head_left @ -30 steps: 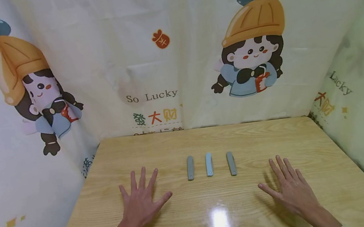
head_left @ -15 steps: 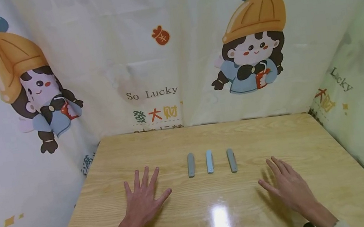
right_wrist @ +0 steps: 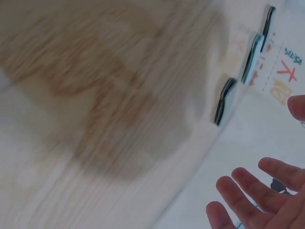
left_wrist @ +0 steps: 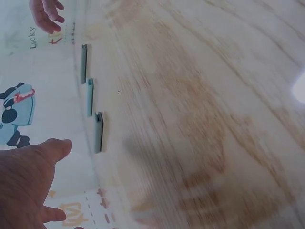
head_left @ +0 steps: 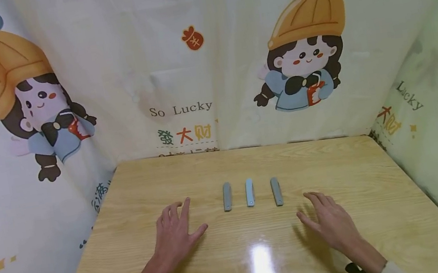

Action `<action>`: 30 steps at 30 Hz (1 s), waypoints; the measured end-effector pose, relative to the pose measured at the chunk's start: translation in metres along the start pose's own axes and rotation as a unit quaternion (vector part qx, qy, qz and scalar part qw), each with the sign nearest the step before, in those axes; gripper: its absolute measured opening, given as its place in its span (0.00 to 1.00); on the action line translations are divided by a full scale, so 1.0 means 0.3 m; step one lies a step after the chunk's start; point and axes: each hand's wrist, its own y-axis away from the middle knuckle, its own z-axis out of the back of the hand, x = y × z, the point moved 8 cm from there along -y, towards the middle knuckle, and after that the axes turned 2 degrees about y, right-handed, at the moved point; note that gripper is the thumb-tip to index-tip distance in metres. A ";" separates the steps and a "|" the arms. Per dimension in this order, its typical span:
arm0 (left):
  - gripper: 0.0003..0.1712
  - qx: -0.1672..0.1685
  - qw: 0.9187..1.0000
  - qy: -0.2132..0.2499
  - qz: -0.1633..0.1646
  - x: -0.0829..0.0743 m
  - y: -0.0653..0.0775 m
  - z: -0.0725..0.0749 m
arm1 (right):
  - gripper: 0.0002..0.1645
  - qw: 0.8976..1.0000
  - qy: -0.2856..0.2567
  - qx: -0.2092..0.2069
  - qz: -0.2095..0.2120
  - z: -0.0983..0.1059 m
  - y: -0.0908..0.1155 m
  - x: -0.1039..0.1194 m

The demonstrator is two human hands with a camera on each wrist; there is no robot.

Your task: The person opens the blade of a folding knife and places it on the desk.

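Three slim, flat pieces with rounded far ends and a small dot at the near end lie in a row on the table: a grey piece [head_left: 227, 196], a light blue piece [head_left: 250, 192] and a second grey piece [head_left: 276, 191]. To the left of the row, my left hand [head_left: 174, 233] hovers with thumb and forefinger spread, its other fingers slightly bent, holding nothing. Over on the right, my right hand [head_left: 331, 221] hangs above the tabletop, fingers relaxed and thumb apart. In the right wrist view its fingers [right_wrist: 248, 200] show nothing between them.
The wood-grain table [head_left: 190, 173] meets a printed curtain [head_left: 233, 59] at its back edge, with more curtain along both sides. A bright light reflection [head_left: 263, 266] lies on the near part of the tabletop. Dark straps sit at both wrists.
Both hands have gone from flat, widely spread fingers to slightly bent ones. The right hand has shifted left toward the row. The three pieces keep their places on the table.
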 end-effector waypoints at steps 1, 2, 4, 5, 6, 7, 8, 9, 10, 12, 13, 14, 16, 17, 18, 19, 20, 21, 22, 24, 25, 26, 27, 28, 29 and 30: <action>0.49 -0.006 1.000 0.005 -0.002 -0.002 -0.005 0.002 | 0.36 1.000 -0.004 -0.002 0.003 0.000 -0.004 0.007; 0.49 -0.010 1.000 0.008 -0.003 -0.004 -0.009 0.003 | 0.35 1.000 -0.008 -0.003 0.005 -0.002 -0.007 0.013; 0.47 -0.010 1.000 0.013 -0.005 -0.009 -0.015 0.002 | 0.34 1.000 -0.012 -0.002 0.005 -0.004 -0.012 0.023; 0.47 -0.009 1.000 0.015 -0.004 -0.011 -0.019 0.001 | 0.34 1.000 -0.012 -0.002 0.005 -0.006 -0.015 0.027; 0.46 -0.006 1.000 0.016 -0.003 -0.012 -0.022 -0.002 | 0.34 1.000 -0.012 -0.002 0.004 -0.008 -0.018 0.031; 0.45 -0.004 1.000 0.016 -0.002 -0.012 -0.025 -0.005 | 0.33 1.000 -0.012 -0.002 0.004 -0.010 -0.022 0.034; 0.44 -0.002 1.000 0.015 0.000 -0.013 -0.028 -0.008 | 0.33 1.000 -0.013 -0.003 0.003 -0.012 -0.025 0.036; 0.43 0.000 1.000 0.015 0.001 -0.013 -0.031 -0.011 | 0.33 1.000 -0.014 -0.004 0.003 -0.015 -0.029 0.039; 0.43 0.002 1.000 0.014 0.004 -0.013 -0.034 -0.014 | 0.32 1.000 -0.015 -0.004 0.003 -0.018 -0.032 0.042; 0.42 0.006 1.000 0.011 0.008 -0.012 -0.040 -0.020 | 0.32 1.000 -0.020 -0.004 0.004 -0.024 -0.040 0.048; 0.42 0.007 1.000 0.012 0.011 -0.013 -0.043 -0.021 | 0.32 1.000 -0.023 -0.005 0.006 -0.027 -0.044 0.051; 0.41 0.008 1.000 0.013 0.013 -0.014 -0.047 -0.023 | 0.31 1.000 -0.024 -0.006 0.008 -0.029 -0.048 0.055; 0.41 0.006 1.000 0.019 0.014 -0.017 -0.056 -0.023 | 0.30 0.999 -0.028 -0.013 0.010 -0.030 -0.055 0.064; 0.40 0.006 1.000 0.022 0.014 -0.020 -0.060 -0.023 | 0.29 0.999 -0.029 -0.018 0.011 -0.028 -0.058 0.069; 0.40 0.005 1.000 0.026 0.013 -0.023 -0.065 -0.023 | 0.27 0.999 -0.031 -0.023 0.011 -0.027 -0.061 0.074; 0.40 0.005 1.000 0.028 0.012 -0.026 -0.069 -0.024 | 0.26 0.999 -0.034 -0.029 0.011 -0.024 -0.064 0.080; 0.40 0.005 0.999 0.031 0.012 -0.027 -0.073 -0.026 | 0.24 0.999 -0.038 -0.033 0.010 -0.022 -0.067 0.086; 0.40 0.004 0.999 0.033 0.013 -0.029 -0.077 -0.027 | 0.23 0.998 -0.042 -0.036 0.010 -0.021 -0.070 0.093; 0.41 0.004 0.999 0.036 0.015 -0.029 -0.079 -0.029 | 0.22 0.998 -0.046 -0.037 0.009 -0.021 -0.073 0.101; 0.41 0.005 0.999 0.046 0.023 -0.030 -0.082 -0.034 | 0.21 0.998 -0.056 -0.035 0.007 -0.026 -0.077 0.116; 0.41 0.005 0.998 0.052 0.026 -0.031 -0.083 -0.037 | 0.21 0.998 -0.060 -0.033 0.007 -0.028 -0.077 0.125; 0.41 0.006 0.998 0.059 0.031 -0.032 -0.085 -0.041 | 0.21 0.998 -0.063 -0.031 0.006 -0.033 -0.078 0.133; 0.41 0.007 0.997 0.066 0.034 -0.035 -0.086 -0.046 | 0.21 0.997 -0.065 -0.029 0.005 -0.037 -0.079 0.140; 0.41 0.010 0.997 0.073 0.037 -0.039 -0.088 -0.050 | 0.21 0.997 -0.069 -0.027 0.004 -0.042 -0.079 0.146; 0.41 0.012 0.996 0.080 0.040 -0.042 -0.090 -0.055 | 0.21 0.997 -0.072 -0.026 0.003 -0.046 -0.079 0.152; 0.41 0.015 0.996 0.083 0.042 -0.046 -0.092 -0.061 | 0.20 0.997 -0.073 -0.025 0.002 -0.051 -0.079 0.157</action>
